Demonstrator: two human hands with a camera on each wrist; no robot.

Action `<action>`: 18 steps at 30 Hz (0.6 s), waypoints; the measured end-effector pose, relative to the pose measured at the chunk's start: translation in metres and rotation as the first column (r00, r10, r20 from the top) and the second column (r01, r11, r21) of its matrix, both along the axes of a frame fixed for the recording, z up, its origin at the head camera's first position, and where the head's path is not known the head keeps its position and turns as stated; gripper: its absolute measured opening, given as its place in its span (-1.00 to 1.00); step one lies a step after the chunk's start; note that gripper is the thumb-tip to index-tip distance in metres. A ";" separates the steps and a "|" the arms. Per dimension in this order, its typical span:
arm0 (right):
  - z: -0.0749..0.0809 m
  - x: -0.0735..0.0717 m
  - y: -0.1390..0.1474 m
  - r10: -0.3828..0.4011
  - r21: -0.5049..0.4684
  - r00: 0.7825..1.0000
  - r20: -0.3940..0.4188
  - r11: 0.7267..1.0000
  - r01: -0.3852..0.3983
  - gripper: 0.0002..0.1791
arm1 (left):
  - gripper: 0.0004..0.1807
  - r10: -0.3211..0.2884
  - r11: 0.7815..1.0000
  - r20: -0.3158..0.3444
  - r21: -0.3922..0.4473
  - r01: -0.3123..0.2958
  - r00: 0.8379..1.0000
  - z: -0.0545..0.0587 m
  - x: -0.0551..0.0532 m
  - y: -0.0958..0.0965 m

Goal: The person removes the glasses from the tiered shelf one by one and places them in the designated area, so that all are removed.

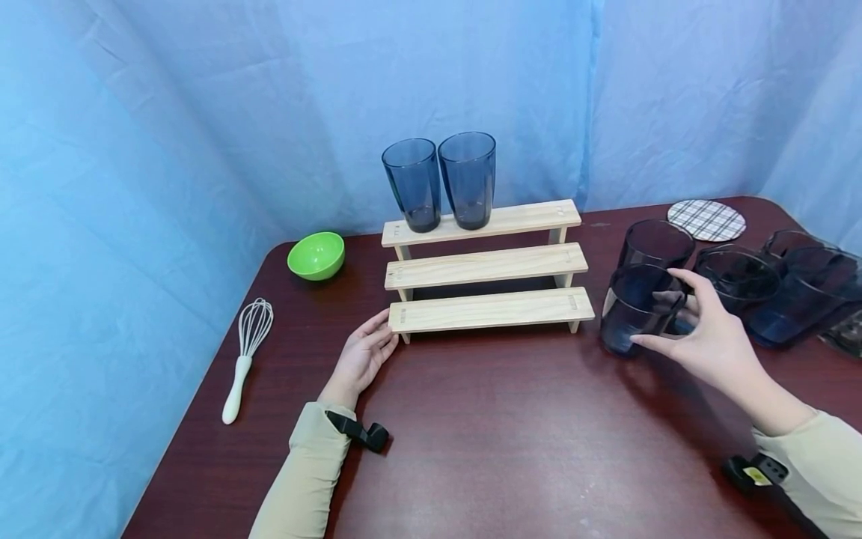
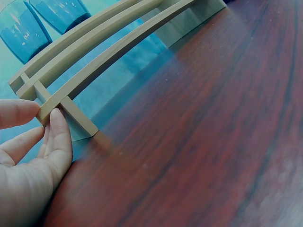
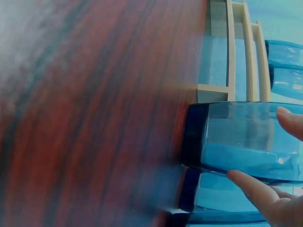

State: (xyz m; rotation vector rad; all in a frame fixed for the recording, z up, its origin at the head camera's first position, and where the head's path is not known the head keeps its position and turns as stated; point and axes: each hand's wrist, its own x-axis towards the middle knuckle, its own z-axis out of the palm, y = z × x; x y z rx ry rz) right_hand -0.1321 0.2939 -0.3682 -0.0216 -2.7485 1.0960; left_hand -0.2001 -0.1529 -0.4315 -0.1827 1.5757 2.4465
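Observation:
A three-step wooden rack [image 1: 488, 311] stands mid-table, with two blue drinking glasses [image 1: 412, 183] upright on the left part of its top step. At the rack's lower left end, my left hand [image 1: 364, 355] holds the end of the bottom plank [image 2: 57, 101] between its fingers. To the right of the rack, my right hand [image 1: 710, 337] grips a blue drinking glass [image 1: 629, 318], thumb on the near side and fingers around the far side. This glass is upright; whether its base touches the table I cannot tell. More dark blue glasses [image 1: 737, 277] stand close behind and beside it.
A green bowl [image 1: 316, 256] and a white-handled whisk [image 1: 242, 359] lie on the left of the dark red table [image 1: 512, 449]. A round checked mat [image 1: 707, 219] is at the back right. Blue cloth [image 1: 471, 67] hangs behind the table.

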 end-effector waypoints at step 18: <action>0.000 -0.002 -0.009 0.005 0.046 0.991 -0.133 0.999 0.001 0.09 | -0.42 0.000 1.000 0.005 0.012 0.000 1.000 0.001 0.000 0.000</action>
